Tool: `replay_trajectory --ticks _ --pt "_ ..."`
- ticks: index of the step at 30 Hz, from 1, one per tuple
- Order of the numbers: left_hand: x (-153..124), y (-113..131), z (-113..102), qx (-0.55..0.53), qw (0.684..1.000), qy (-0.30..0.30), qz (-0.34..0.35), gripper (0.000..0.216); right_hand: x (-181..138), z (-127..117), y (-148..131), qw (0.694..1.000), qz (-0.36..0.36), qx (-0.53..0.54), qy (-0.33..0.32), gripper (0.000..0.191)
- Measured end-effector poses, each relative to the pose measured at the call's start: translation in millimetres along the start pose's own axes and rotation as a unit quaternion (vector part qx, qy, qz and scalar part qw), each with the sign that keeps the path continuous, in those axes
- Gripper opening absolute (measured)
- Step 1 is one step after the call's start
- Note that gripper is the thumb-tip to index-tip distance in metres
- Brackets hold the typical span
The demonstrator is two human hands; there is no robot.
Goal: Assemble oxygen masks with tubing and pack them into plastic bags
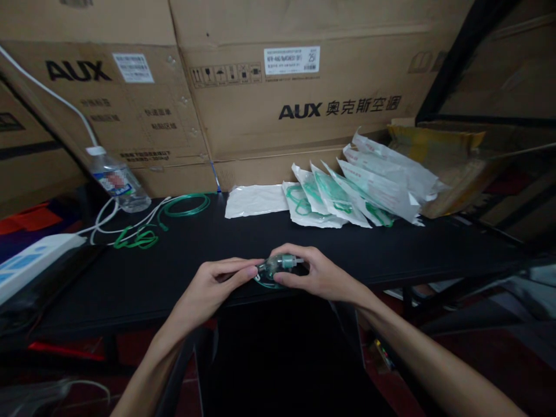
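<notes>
Close to the front edge of the black table (174, 289), both my hands are closed on a clear green nebulizer mask (273, 264). My left hand (223, 281) pinches its left rim between thumb and fingers. My right hand (310, 269) curls around the other side, thumb below and fingers above, by the pale green nebulizer cup (288, 261) with its short clear spout. A curved green rim shows under the mask. Parts of the mask are hidden behind my fingers.
Several packaged masks (339, 194) overlap at the back right, beside a flat white pouch (256, 201). Coiled green tubing (185, 204), green straps (136, 238), a water bottle (119, 179) and a power strip (39, 260) lie left. Cardboard boxes (304, 139) wall the back.
</notes>
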State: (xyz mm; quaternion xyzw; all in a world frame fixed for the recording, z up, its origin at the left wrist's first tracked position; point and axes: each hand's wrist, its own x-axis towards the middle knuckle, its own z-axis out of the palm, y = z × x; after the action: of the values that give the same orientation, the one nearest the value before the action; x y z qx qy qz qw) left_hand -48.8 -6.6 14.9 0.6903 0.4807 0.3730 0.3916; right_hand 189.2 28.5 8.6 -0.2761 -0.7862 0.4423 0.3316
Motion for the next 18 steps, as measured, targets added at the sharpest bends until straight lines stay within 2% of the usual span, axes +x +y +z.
replay_trajectory --ticks 4,18 --pt "0.4 -1.4 2.2 -0.034 0.999 0.013 -0.002 0.028 0.1 0.3 -0.1 1.000 0.001 -0.006 0.003 0.024" --pt "-0.3 5.1 12.4 -0.111 0.990 0.031 -0.079 0.033 0.5 0.2 -2.6 1.000 0.013 0.016 -0.003 0.023"
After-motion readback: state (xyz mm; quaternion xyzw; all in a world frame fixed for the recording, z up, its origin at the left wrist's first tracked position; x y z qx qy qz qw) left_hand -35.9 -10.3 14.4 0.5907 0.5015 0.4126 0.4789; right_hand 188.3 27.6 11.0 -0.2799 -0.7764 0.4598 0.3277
